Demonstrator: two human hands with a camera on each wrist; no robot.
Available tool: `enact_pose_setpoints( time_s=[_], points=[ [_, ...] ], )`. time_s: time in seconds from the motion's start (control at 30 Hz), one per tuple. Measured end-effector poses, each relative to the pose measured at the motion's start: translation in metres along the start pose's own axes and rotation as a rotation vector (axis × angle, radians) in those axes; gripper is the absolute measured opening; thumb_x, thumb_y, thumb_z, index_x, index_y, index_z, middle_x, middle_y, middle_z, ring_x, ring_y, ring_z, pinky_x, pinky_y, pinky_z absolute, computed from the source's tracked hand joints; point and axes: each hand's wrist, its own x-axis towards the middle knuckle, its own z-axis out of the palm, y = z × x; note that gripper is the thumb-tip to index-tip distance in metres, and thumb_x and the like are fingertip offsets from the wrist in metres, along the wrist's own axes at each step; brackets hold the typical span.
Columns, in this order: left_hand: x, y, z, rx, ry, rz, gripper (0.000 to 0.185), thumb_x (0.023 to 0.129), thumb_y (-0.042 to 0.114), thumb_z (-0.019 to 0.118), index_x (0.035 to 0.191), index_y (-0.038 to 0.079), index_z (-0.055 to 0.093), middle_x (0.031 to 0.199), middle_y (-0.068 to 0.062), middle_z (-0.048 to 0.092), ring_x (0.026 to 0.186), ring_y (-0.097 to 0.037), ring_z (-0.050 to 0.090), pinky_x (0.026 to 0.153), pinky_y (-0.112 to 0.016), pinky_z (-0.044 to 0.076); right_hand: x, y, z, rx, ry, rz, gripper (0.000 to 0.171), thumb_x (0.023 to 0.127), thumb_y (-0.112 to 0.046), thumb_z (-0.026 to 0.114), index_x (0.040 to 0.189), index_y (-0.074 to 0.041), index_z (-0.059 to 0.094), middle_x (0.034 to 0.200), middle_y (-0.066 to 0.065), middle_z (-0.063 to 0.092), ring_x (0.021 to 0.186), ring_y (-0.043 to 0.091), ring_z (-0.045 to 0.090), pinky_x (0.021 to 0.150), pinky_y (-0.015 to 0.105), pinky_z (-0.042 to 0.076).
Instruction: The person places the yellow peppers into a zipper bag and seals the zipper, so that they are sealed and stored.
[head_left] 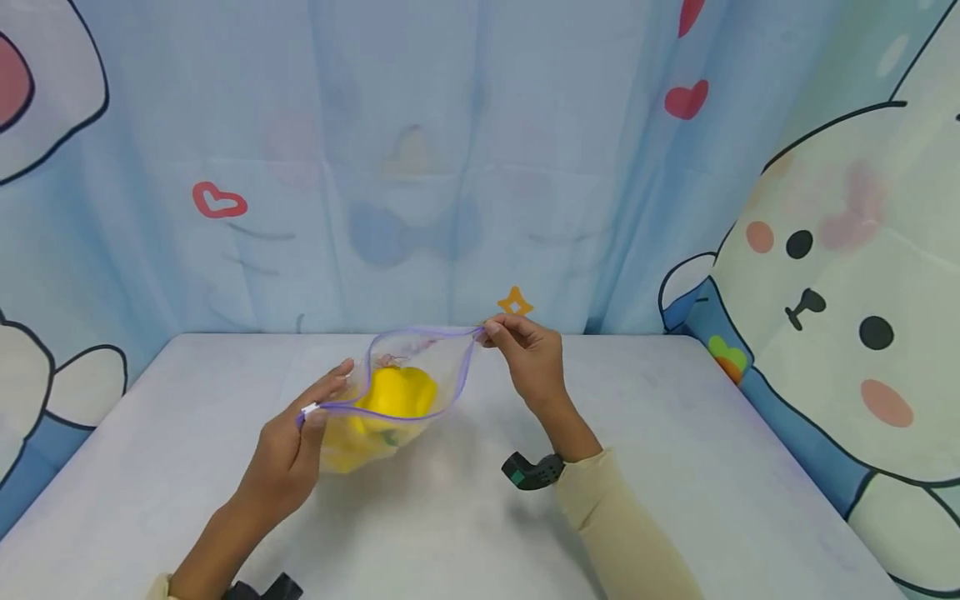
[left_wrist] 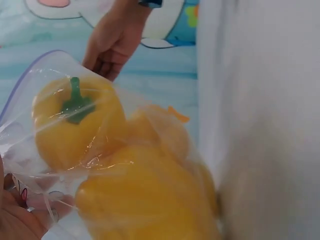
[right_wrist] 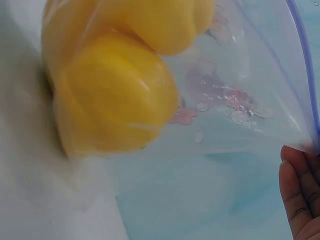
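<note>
A clear zip bag (head_left: 442,411) with a purple-edged mouth hangs over the table, its mouth spread wide. Several yellow bell peppers (head_left: 401,390) lie inside; one shows its green stem (left_wrist: 75,102) through the plastic in the left wrist view. My left hand (head_left: 283,454) holds the bag's left end, thumb in front and fingers behind, beside a white zip slider (head_left: 309,411). At the opposite corner, my right hand (head_left: 532,358) pinches the purple edge between thumb and fingers. The right wrist view shows pink printed figures (right_wrist: 185,116) on the plastic.
The white table (head_left: 465,533) spreads beneath the bag. Behind it hangs a light-blue cartoon curtain (head_left: 420,100), which also comes down along both sides. A dark wrist device (head_left: 532,472) sits on the right wrist, and another (head_left: 266,589) near the left.
</note>
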Motion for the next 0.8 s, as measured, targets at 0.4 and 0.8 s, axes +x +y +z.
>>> enact_pose_setpoints(
  time_s=[0.4,0.8],
  points=[
    [0.026,0.017,-0.012,-0.196,0.143,-0.275,0.035,0.106,0.008,0.029,0.118,-0.008,0.058,0.115,-0.006,0.068,0.105,-0.018,0.061,0.083,-0.018,0.048,0.008,0.0,-0.025,0.06,0.119,-0.039,0.018,0.091,-0.001,0.063,0.098,0.016,0.066,0.083,0.001,0.069,0.081,0.014,0.065,0.082,0.03,0.055],
    [0.053,0.027,-0.027,-0.113,0.186,-0.363,0.037,0.106,0.017,0.035,0.11,-0.009,0.06,0.098,0.002,0.066,0.09,-0.012,0.063,0.083,-0.017,0.049,0.007,-0.041,-0.038,0.069,0.153,0.033,0.02,0.09,-0.005,0.066,0.1,0.012,0.069,0.081,0.006,0.07,0.071,0.019,0.07,0.072,0.035,0.058]
  ],
)
